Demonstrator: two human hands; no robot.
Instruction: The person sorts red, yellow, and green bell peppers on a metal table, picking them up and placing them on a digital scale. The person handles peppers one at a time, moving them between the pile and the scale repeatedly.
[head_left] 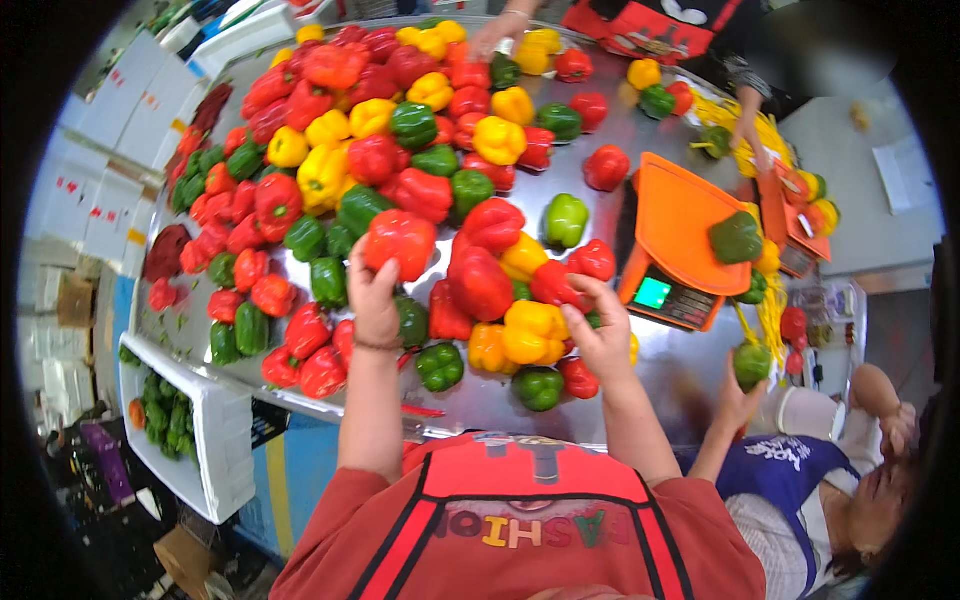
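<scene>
My left hand (376, 305) grips a large red bell pepper (400, 243) from its near side, fingers curled around its lower edge. Farther right, my right hand (602, 330) has thumb and fingers closed on a smaller red bell pepper (553, 285) at the edge of a pile. Between the hands that pile holds red peppers (481, 283), yellow peppers (535, 332) and green peppers (537, 388). Just beyond my right hand lies another red pepper (592, 261), with a light green pepper (567, 220) behind it.
A big heap of mixed peppers (330, 175) covers the metal table's (680, 385) left side. At right stands an orange scale (685, 215) bearing a green pepper (736, 238). A co-worker's hand (742, 400) holds a green pepper; other people's hands reach in from the far side. A white foam box (225, 440) sits lower left.
</scene>
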